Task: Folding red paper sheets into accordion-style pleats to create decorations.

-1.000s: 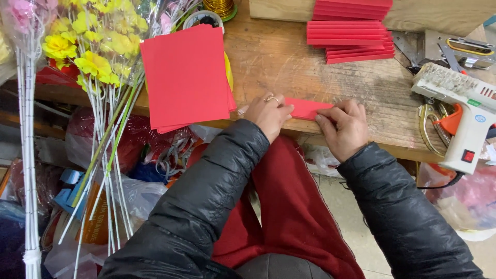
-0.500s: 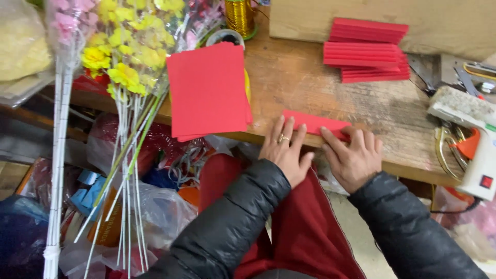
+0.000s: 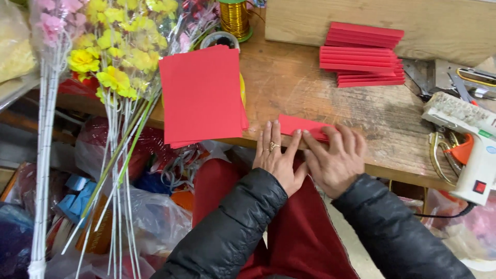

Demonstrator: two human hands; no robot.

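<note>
My left hand point(image 3: 278, 155), with a ring on one finger, and my right hand point(image 3: 335, 157) press side by side on a folded strip of red paper point(image 3: 299, 125) at the near edge of the wooden table point(image 3: 289, 77). Fingers of both hands lie flat on the strip. A stack of flat red paper sheets point(image 3: 201, 93) lies just left of my left hand, overhanging the table edge. A pile of folded red strips point(image 3: 361, 54) rests at the back right.
A white hot glue gun point(image 3: 467, 139) with an orange trigger lies at the right, beside scissors with gold handles point(image 3: 439, 152). A gold wire spool point(image 3: 235, 18) stands at the back. Yellow and pink artificial flowers on white stems point(image 3: 108, 62) stand at the left, above plastic bags on the floor.
Both hands have drawn closer together on the red strip, and the fingers now lie flatter on it. The view has shifted slightly.
</note>
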